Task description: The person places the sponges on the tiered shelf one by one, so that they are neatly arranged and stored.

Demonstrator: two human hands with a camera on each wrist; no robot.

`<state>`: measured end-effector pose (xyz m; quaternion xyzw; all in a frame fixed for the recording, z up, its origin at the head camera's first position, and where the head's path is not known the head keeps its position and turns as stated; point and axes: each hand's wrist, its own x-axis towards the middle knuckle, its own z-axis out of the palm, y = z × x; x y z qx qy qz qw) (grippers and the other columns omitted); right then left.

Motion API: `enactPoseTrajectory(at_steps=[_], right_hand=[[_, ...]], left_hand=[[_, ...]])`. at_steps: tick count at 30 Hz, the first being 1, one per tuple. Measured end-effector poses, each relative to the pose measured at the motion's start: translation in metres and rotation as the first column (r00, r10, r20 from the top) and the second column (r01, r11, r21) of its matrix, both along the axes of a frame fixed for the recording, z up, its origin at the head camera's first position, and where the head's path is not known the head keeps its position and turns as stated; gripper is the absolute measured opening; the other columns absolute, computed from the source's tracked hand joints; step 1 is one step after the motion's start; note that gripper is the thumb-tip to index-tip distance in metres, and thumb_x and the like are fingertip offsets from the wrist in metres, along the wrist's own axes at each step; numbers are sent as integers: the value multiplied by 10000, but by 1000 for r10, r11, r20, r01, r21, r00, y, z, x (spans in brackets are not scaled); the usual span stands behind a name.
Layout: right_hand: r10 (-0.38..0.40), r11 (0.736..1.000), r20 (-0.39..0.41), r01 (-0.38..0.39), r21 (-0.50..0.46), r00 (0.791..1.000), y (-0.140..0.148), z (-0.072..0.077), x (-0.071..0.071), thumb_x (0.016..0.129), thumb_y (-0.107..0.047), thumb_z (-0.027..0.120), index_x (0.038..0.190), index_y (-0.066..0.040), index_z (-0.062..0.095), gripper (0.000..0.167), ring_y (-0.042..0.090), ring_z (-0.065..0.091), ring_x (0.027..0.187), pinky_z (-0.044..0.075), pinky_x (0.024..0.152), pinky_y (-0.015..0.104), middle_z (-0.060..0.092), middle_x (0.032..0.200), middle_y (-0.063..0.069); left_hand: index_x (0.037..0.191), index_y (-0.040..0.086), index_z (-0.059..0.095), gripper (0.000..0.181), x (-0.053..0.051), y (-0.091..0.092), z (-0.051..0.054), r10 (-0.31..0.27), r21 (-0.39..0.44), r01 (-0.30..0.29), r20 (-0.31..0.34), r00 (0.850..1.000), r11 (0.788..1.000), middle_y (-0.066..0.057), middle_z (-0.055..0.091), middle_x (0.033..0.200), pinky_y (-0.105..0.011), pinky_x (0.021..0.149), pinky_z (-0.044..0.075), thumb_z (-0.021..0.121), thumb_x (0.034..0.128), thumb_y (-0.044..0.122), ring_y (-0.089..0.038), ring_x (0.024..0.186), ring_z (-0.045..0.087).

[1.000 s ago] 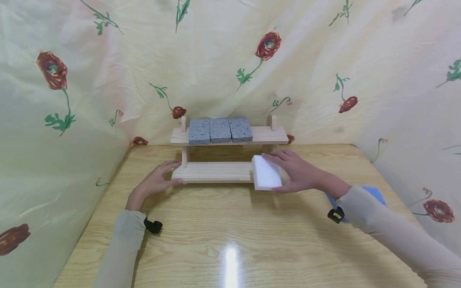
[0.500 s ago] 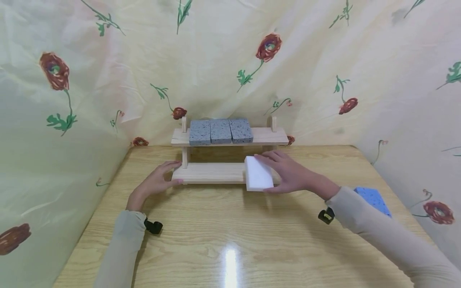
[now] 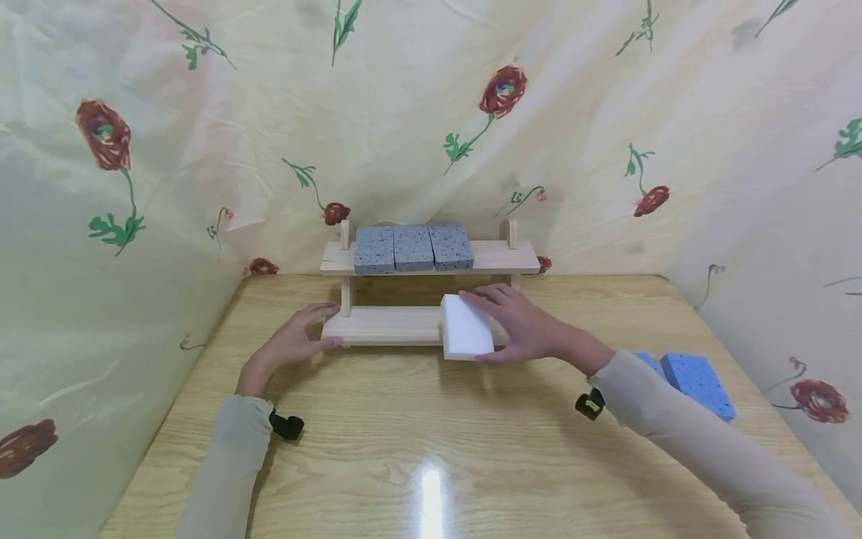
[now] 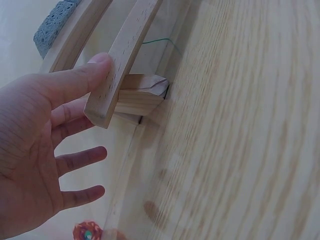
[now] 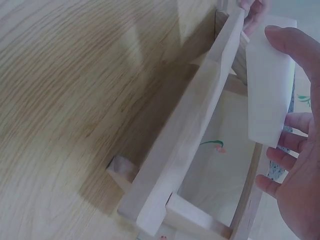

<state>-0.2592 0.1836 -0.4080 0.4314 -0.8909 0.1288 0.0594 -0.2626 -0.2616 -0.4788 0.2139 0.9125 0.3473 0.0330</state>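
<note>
My right hand point(image 3: 528, 329) holds a smooth white sponge block point(image 3: 468, 329) between thumb and fingertips, over the lower board of a small two-tier wooden shelf point(image 3: 397, 326). Seen in the right wrist view, the white sponge block point(image 5: 270, 85) is apart from the lower board. At the shelf's left end, my left hand point(image 3: 289, 346) grips the lower board. In the left wrist view its thumb point(image 4: 82, 80) lies on the front edge of that board, with fingers behind and two lower ones spread free. Several speckled grey sponges point(image 3: 412, 248), side by side, rest on the upper board point(image 3: 501, 258).
Two blue sponges lie on the wooden table point(image 3: 377, 449) at the right; the right sleeve point(image 3: 646, 404) partly covers one, and the other blue sponge point(image 3: 697, 384) shows more fully. Flower-patterned cloth point(image 3: 404, 112) stands behind the shelf and at both sides.
My right hand has carried the white sponge block leftward along the lower board, and the blue sponges have come out from behind the right arm. My left hand stays in place.
</note>
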Motion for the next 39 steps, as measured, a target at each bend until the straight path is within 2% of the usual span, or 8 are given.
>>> enactPoseTrajectory(at_steps=[14, 27, 39], right_hand=[[0, 1000, 43, -1, 30, 999, -25, -6, -6, 761, -580, 805, 1608, -131, 314, 1077, 319, 443, 1358, 493, 1006, 486, 477, 1496, 146], [-4, 1000, 99, 3, 15, 995, -47, -9, -8, 761, -536, 845, 1624, -153, 278, 1101, 318, 403, 1384, 494, 1030, 499, 430, 1537, 140], [-10, 1000, 146, 11, -4, 989, -72, -12, -12, 781, -545, 826, 1630, -163, 258, 1091, 310, 366, 1424, 428, 1117, 537, 393, 1574, 127]], left_hand=[[1523, 31, 456, 702, 2, -1, 1, 2, 3, -2, 4, 1000, 1000, -224, 370, 1608, -664, 1200, 253, 734, 953, 332, -468, 1491, 303], [1529, 48, 454, 721, 0, 1, 1, 5, 6, -5, 4, 1000, 1000, -202, 370, 1615, -660, 1201, 261, 743, 943, 352, -448, 1498, 304], [1524, 36, 457, 716, 0, 0, 0, 0, 13, 0, -5, 1000, 1000, -214, 374, 1610, -668, 1196, 259, 747, 941, 335, -459, 1492, 308]])
